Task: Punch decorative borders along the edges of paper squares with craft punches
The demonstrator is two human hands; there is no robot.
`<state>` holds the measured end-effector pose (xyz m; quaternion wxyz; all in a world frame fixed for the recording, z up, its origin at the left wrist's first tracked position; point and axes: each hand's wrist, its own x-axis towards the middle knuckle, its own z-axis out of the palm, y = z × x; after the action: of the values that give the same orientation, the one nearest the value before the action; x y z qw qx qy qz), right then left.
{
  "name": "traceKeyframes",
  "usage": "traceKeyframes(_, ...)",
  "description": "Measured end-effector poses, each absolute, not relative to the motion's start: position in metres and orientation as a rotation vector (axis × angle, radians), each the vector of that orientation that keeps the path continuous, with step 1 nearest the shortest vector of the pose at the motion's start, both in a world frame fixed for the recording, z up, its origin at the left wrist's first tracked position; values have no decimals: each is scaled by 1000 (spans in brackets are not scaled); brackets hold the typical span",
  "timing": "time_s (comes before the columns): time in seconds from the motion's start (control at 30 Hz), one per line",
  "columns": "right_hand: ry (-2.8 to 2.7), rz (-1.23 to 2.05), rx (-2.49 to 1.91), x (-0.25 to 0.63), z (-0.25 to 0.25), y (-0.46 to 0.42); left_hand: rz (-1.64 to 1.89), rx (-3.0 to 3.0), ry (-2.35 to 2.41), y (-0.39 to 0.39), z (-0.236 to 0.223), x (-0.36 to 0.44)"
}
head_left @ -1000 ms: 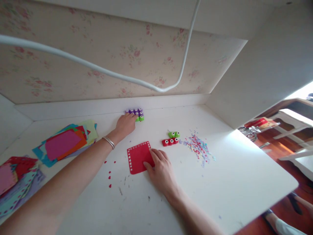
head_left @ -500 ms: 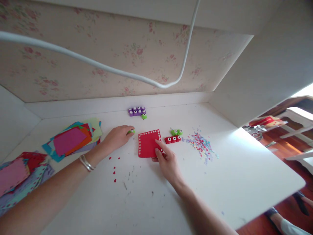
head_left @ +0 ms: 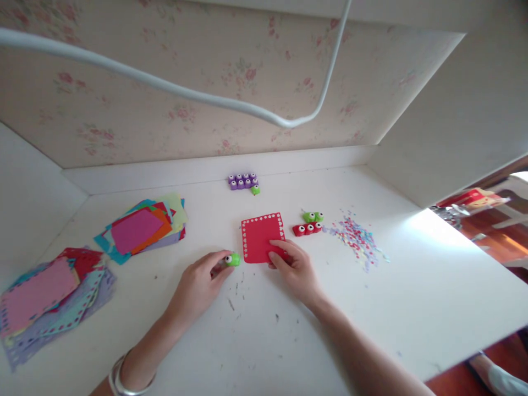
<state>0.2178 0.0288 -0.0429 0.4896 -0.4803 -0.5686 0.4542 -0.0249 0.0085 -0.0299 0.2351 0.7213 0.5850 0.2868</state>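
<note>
A red sheet of paper [head_left: 259,239] lies near the middle of the white table, with small punched shapes along its left, top and right edges. My right hand [head_left: 291,269] pinches its lower right part between thumb and fingers. Just left of the sheet, my left hand [head_left: 206,275] grips a small green craft punch [head_left: 232,259] with a white-and-black top, close to the sheet's lower left corner. Red punches [head_left: 309,229] and green punches [head_left: 317,216] stand right of the sheet. Farther back is a group of purple punches [head_left: 243,181] with one green punch [head_left: 256,190] in front.
Coloured plain sheets [head_left: 138,228] are piled at the left. Nearer, a pile of punched sheets [head_left: 45,297] spreads over the table's left side. Paper confetti [head_left: 357,236] is scattered at the right. A white cable [head_left: 206,99] hangs before the flowered wall.
My left hand has brought the green punch nearer and down toward the red sheet's lower left corner. My right hand keeps its hold on the sheet. The view has shifted slightly.
</note>
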Motion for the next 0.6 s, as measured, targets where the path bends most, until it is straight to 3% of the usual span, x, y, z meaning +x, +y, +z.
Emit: traceKeyframes(0.6, -1533, 981, -1218, 213, -36, 23, 921, 2193, 1507, 8, -41, -21)
